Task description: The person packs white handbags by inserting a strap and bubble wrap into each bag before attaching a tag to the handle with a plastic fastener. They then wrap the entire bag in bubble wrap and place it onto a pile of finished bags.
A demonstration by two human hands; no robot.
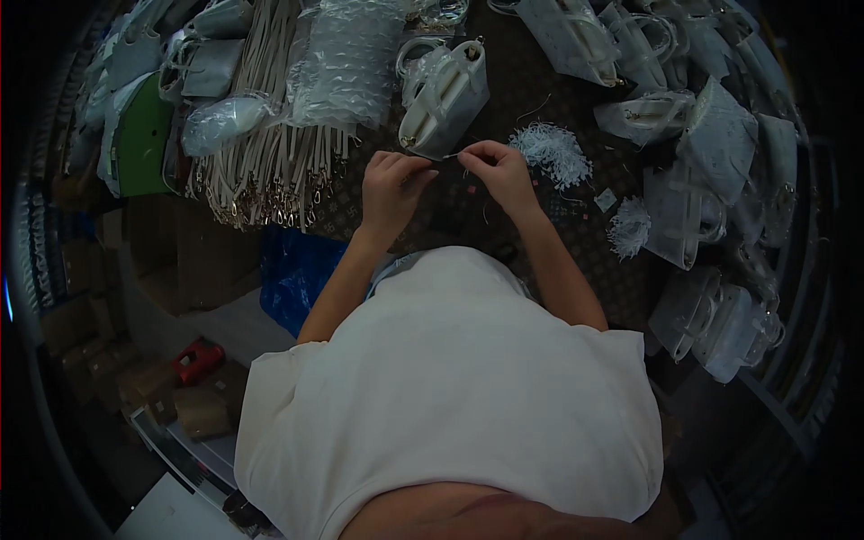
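Anything on the pale square (606, 199) is too blurry to be read, tbh. A thin white string (449, 157) is pinched in the right hand (500, 177); whether it's also held by the left hand (389, 192) can't be told. A whitish bag (447, 110) is parked just beyond both, on the worktop (526, 81).

- White handbag (445, 103): pale, smooth-sided, with small gold-coloured fittings near its ends; it sits slantwise, its far end angled to the right, with looped, plastic-wrapped handles on its left side.
- Thin white string (450, 157): short, pinched in fingertips just by the handbag's near end; whether it touches the handbag is unclear.
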